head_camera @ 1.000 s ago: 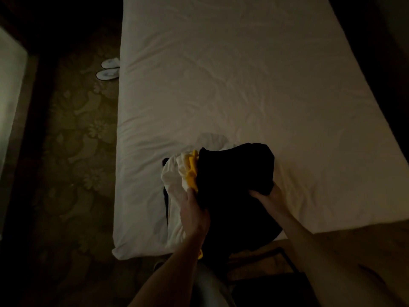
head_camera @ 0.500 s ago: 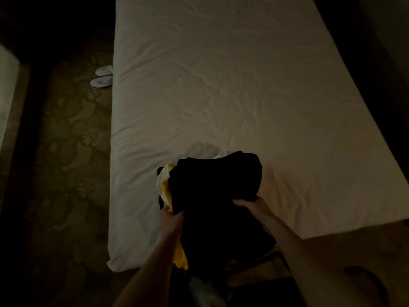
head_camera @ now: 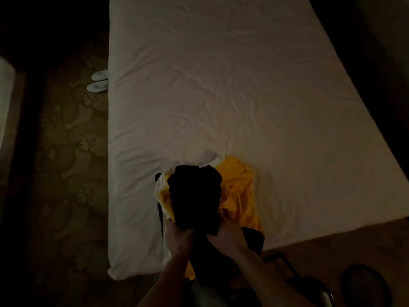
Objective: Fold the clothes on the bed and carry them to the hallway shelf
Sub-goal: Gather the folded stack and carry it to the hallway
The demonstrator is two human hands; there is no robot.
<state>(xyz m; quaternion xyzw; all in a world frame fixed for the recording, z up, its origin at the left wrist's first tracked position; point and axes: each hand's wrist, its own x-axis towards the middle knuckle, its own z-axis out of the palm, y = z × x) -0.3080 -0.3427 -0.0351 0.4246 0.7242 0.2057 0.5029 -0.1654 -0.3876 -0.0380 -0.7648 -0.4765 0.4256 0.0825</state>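
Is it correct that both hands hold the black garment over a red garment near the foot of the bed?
Not quite. The head view shows the garment under the black garment is yellow, not red. Both the left hand and right hand do hold it, near the bed's foot.

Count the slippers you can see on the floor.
2: both white slippers lie side by side on the carpet beside the bed's left edge, far slipper, near slipper. The dark floor may hide others.

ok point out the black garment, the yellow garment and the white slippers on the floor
black garment [head_camera: 194, 196]: head view, middle of the bunched dark cloth above both hands
yellow garment [head_camera: 239, 191]: head view, bright fabric spread right of the black one
white slippers [head_camera: 97, 87]: head view, nearer slipper, beside the bed's left edge
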